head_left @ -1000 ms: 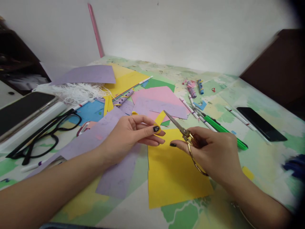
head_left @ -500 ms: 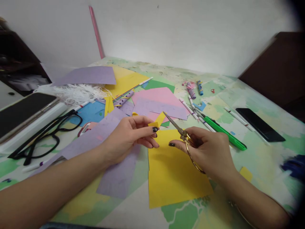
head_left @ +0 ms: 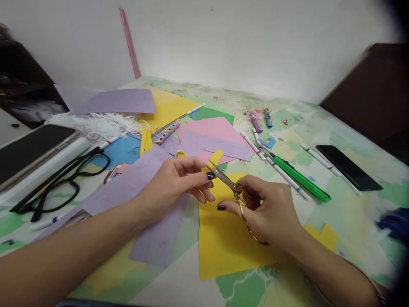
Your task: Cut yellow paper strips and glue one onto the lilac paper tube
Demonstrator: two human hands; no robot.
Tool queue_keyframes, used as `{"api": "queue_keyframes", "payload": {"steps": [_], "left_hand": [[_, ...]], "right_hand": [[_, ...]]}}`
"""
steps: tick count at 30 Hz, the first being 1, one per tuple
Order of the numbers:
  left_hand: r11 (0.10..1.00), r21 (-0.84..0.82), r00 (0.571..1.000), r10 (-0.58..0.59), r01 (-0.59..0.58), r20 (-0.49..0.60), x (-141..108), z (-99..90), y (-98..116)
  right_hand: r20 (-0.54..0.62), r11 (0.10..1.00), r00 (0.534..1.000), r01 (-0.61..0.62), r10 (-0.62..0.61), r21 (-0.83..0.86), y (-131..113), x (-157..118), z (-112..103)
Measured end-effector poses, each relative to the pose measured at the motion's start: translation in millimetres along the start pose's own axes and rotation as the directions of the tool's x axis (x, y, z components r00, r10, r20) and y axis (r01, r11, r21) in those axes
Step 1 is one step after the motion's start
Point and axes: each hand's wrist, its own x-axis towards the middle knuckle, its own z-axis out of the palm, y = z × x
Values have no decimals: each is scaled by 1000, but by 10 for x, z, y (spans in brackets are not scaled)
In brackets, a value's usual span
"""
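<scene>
My left hand (head_left: 182, 181) is closed, pinching a small yellow paper strip (head_left: 217, 157) between thumb and forefinger. My fingers hide part of the strip. In my right hand (head_left: 265, 204) is a pair of scissors (head_left: 225, 178) with gold-coloured handles, thumb and fingers in the loops. The blades are slightly apart and point up and left, their tips beside the strip at my left fingertips. Whether the blades touch the paper I cannot tell. Below both hands a yellow paper sheet (head_left: 230, 247) lies on the table, and purple paper (head_left: 156, 238) lies under my left forearm.
Black eyeglasses (head_left: 75, 187) and a pile of white string (head_left: 105, 123) are on the left. A green utility knife (head_left: 298, 177), a black phone (head_left: 348, 166) and white paper sticks lie right. Pink paper (head_left: 211, 130) is further back. Yellow scraps (head_left: 326, 236) lie by my right forearm.
My right hand has moved left and slightly down with the scissors, bringing the blades to my left fingertips. The blades have opened slightly. My left hand has barely moved.
</scene>
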Motion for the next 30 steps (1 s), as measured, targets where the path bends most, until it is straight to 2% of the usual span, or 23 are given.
{"api": "queue_keyframes", "payload": {"steps": [4, 7, 16, 30], "left_hand": [[1000, -30, 999, 5, -6, -35, -6, 38, -2], [998, -66, 1000, 13, -15, -21, -17, 61, -15], [981, -194, 999, -16, 10, -33, -35, 155, -38], [988, -152, 996, -27, 14, -87, -21, 148, -58]], "right_hand": [[-40, 1000, 999, 29, -30, -8, -22, -22, 27], [-65, 999, 997, 51, -52, -14, -29, -35, 44], [-130, 998, 990, 42, -49, -57, -64, -43, 72], [-123, 996, 991, 48, -57, -73, -55, -27, 56]]}}
